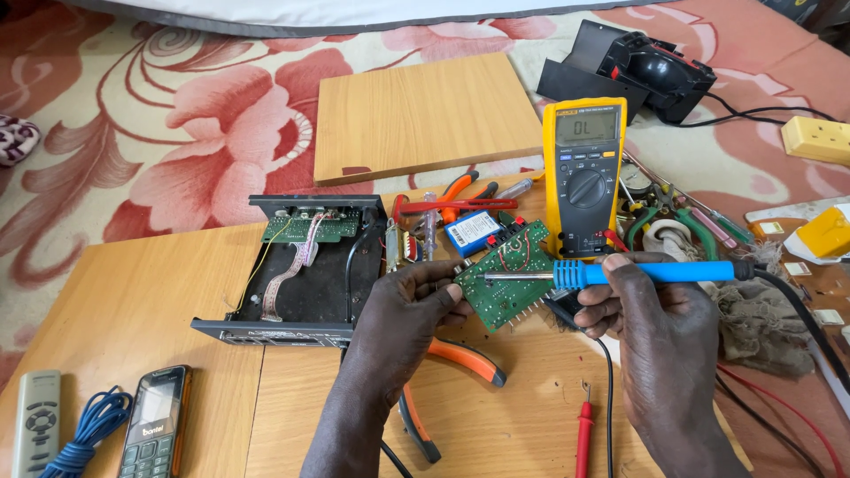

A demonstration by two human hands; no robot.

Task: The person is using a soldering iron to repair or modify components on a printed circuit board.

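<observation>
Blue-handled soldering iron (620,273) in the right hand (660,323), green circuit board (509,276) in the left hand (403,319), both at the centre of the frame.

Fingers of the right hand are curled shut around the blue grip, thumb on top, holding the iron level with its metal tip pointing left onto the board. The left hand comes up from the bottom edge, knuckles toward the camera, fingers pinched closed on the board's left edge and tilting it up. Under the left wrist lie orange-handled pliers (452,372) on the wooden table (159,292). Just behind the board stands a yellow multimeter (584,177); an opened black device case (305,270) sits left of the hands. At lower left lie a mobile phone (155,425), a coiled blue cable (88,429) and a grey remote (35,420).
</observation>
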